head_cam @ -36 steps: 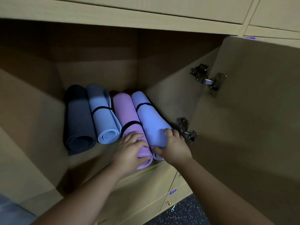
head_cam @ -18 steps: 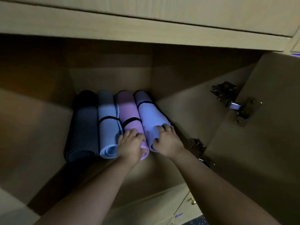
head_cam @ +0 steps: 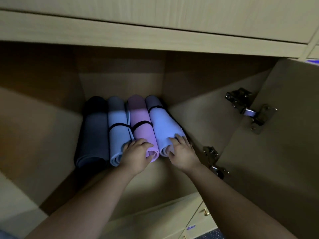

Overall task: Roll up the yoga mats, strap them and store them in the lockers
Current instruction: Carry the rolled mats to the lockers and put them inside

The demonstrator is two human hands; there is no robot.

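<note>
Now the two rolls I was handling sit much deeper than a second ago: the pink rolled foam yoga mat [head_cam: 140, 133] and the lavender rolled foam yoga mat [head_cam: 163, 128] have slid back along the floor of the open wooden locker [head_cam: 198, 121] until their near ends line up with the light blue rolled mat [head_cam: 118, 133] and the dark grey rolled mat [head_cam: 94, 133] on the left. All four lie side by side, touching, lengthwise toward the back wall. A black strap [head_cam: 141, 125] circles the pink roll, and similar bands show on the light blue and lavender ones; I cannot make out any on the grey roll in this dim light.

I judge that the storing step for this locker is close to done, with only letting go and shutting the locker door [head_cam: 284, 152], which stands swung out on the right on its metal hinge [head_cam: 250, 109], left.

My left hand [head_cam: 137, 156] has its fingers curled over the near end of the pink roll, thumb at the spiral face, holding it. My right hand [head_cam: 182, 153] lies over the end of the lavender roll, fingers [head_cam: 179, 138] spread and bent onto its top, thumb underneath near the edge, gripping it lightly.
</note>
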